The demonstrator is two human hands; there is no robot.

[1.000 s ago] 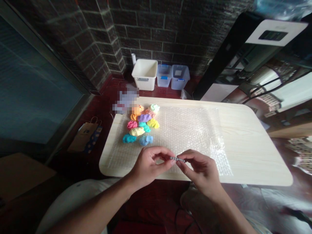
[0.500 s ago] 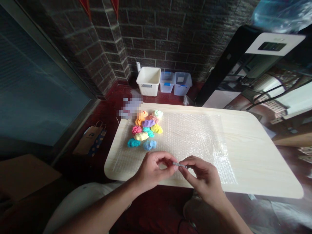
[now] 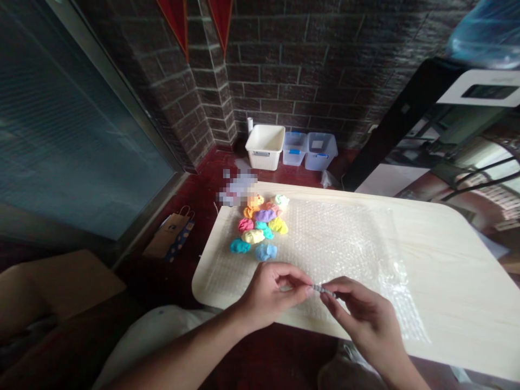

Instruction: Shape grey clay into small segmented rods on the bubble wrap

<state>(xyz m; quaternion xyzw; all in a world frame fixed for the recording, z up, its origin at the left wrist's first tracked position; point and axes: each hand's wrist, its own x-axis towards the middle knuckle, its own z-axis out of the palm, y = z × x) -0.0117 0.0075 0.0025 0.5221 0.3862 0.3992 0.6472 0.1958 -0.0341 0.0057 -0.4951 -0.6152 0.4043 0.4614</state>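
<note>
Both hands (image 3: pixel 271 292) pinch a small grey strip (image 3: pixel 319 288), seemingly beaded, near coloured lumps (image 3: pixel 265 215) on bubble wrap (image 3: pixel 337 238).

— How to place the left hand (image 3: pixel 270 292)?
— Stretched from seven o'clock along a bare forearm (image 3: pixel 195 346), pinching toward three with thumb (image 3: pixel 296 296) and fingers (image 3: pixel 294 272).
— And the right hand (image 3: pixel 368 311)?
— Angled from five o'clock, pinching toward ten, near the left.

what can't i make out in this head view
Head view: the grey strip, fine detail too small, partly covered by the left hand and right hand.
Head view: whatever lies under the pixelated patch, blurred out.
Head view: the blue bulky thing, outline cut off by the right edge.
</note>
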